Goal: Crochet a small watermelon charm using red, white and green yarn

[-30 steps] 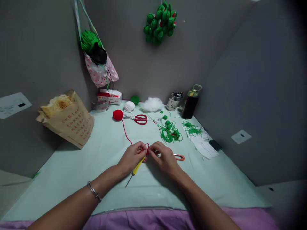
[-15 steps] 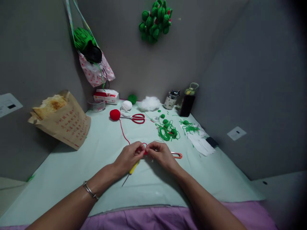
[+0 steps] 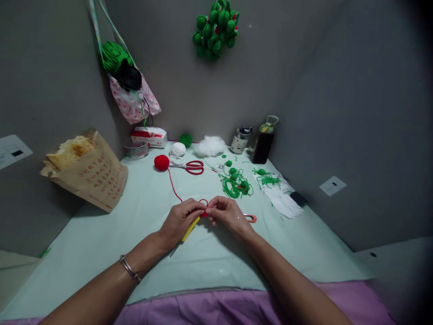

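Note:
My left hand (image 3: pixel 181 221) pinches a small red yarn piece (image 3: pixel 204 213) between thumb and fingers, above the middle of the table. A yellow-handled hook (image 3: pixel 190 229) lies under that hand, its thin metal tip pointing down and left. Close beside it, the fingertips of my right hand (image 3: pixel 228 214) are closed on the red yarn at the piece's right edge. A small loop of yarn arches over the fingertips. From the piece, a red strand runs up to the red yarn ball (image 3: pixel 161 163). Orange-handled snips (image 3: pixel 251 218) lie partly behind my right hand.
Red scissors (image 3: pixel 194 167), white stuffing (image 3: pixel 211 146) and green yarn pieces (image 3: pixel 233 183) lie beyond my hands. A paper bag (image 3: pixel 98 176) with flatbread stands left. At the right are white paper (image 3: pixel 282 201), a phone (image 3: pixel 263 148) and a bottle (image 3: pixel 269 125).
My right hand has shifted slightly, and a yarn loop now shows more above the fingertips. More of the yellow handle is visible beside my left hand. The camera view has moved slightly.

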Available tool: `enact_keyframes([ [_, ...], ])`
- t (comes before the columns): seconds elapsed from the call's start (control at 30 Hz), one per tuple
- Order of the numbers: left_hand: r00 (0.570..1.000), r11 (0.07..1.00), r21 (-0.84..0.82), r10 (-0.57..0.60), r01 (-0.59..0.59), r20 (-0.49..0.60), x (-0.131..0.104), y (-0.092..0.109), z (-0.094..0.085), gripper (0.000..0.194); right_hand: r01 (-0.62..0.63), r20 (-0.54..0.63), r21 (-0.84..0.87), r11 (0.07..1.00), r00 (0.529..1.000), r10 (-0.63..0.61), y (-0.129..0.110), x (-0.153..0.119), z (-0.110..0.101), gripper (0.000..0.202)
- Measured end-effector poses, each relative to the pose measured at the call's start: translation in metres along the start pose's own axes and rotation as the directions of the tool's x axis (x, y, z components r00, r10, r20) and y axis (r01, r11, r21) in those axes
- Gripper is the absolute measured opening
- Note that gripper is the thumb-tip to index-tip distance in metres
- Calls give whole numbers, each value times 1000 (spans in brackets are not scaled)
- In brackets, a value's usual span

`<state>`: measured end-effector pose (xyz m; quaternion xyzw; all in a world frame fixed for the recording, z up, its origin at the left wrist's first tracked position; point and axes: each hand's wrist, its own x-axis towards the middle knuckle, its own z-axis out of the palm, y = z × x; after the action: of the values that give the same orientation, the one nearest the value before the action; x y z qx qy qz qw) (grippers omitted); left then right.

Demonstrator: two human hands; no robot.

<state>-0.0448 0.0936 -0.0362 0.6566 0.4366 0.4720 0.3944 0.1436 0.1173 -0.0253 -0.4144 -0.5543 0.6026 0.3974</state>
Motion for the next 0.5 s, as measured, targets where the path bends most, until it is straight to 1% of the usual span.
enact_keyframes([
  [0.17, 1000, 1000, -19, -8, 8, 1, -1, 0, 1, 10, 12, -11, -20, 1000, 1000, -12, -2, 0, 2, 38],
  [0.33, 998, 994, -87, -68, 68, 4, -2, -1, 4, 5, 54, -6, -71, 996, 998, -54, -5, -3, 5, 27],
  [0.5, 984, 963, -203, -170, 178, 56, 0, 1, 3, 17, 113, 5, -132, 985, 994, -114, -4, -4, 5, 21],
])
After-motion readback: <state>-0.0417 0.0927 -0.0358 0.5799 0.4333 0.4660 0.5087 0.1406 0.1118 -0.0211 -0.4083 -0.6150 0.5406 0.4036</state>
